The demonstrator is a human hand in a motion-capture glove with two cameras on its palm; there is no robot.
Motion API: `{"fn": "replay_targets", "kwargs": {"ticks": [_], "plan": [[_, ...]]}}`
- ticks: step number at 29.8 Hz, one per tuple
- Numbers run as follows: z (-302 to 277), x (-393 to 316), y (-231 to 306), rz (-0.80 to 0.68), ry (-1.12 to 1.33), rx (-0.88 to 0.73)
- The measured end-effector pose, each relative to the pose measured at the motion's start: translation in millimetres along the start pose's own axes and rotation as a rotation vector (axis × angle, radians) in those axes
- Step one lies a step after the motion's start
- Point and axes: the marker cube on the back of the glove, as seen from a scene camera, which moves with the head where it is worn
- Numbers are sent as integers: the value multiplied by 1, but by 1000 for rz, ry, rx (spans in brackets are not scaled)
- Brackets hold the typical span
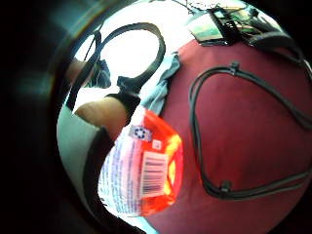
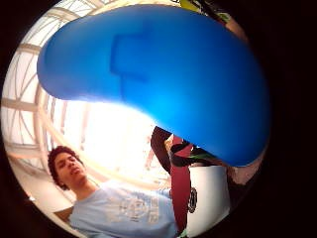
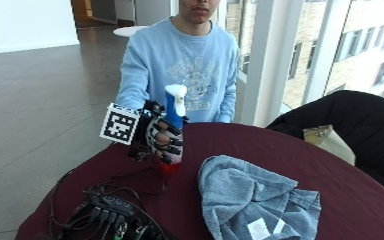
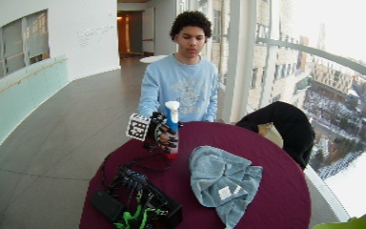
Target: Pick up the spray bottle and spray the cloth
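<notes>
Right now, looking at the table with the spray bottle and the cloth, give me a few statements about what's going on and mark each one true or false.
1. The gloved right hand grips the spray bottle around its body. True.
2. The spray bottle lies on its side on the table. False: it stands upright in the hand, white nozzle on top.
3. The cloth is a blue-grey towel lying crumpled on the dark red table. True.
4. The cloth is draped over the spray bottle. False: it lies on the table beside the bottle, apart from it.
5. The person's bare hand holds the cloth. False: no hand touches the cloth.
</notes>
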Motion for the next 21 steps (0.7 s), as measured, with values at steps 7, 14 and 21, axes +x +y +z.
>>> {"fn": "replay_targets", "kwargs": {"ticks": [7,14,21], "plan": [[-12,-17,-23,28,93,-179],[-10,-24,-47,115,128,-356],[0,-20,-59,239,115,-504]]}}
